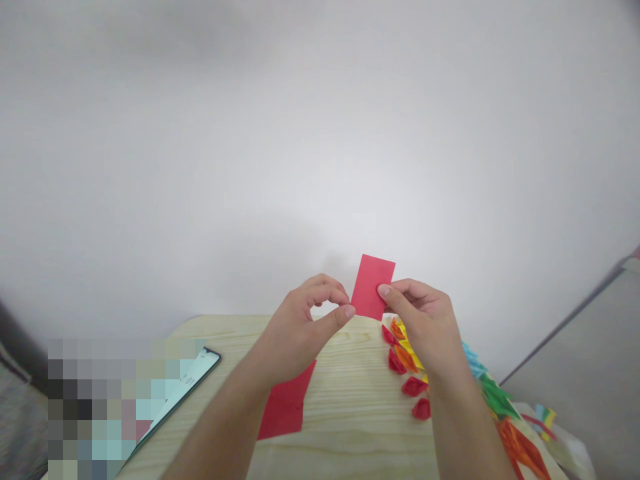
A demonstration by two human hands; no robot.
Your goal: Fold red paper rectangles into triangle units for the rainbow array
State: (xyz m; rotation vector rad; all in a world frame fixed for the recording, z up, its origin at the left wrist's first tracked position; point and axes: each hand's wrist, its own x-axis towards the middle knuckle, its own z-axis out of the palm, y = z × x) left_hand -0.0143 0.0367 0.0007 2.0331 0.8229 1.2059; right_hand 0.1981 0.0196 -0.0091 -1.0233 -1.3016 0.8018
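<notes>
Nearest, at the lower right, an orange folded-paper piece (525,448) lay at the edge of the pale wood-grain counter (360,443). On the left, a dark-edged phone with a lit screen (200,369) rested on the counter, partly hidden by a blurred patch. Between them, partly under the left forearm, lay flat red paper (289,403).

Farther up on the right, small red folded-paper pieces (421,409) ran in a row beside yellow and orange ones (406,359); green folded pieces (495,398) and light-blue ones (473,361) showed past the right forearm.

Above the counter, both hands held up a small red paper rectangle (370,275), tilted slightly. The right hand (427,317) grasped its right edge, thumb flat on the near face and fingers behind. The left hand (305,323) had thumb and forefinger pinched together on its lower left corner.

Behind everything stood a plain whitish wall (320,133).
</notes>
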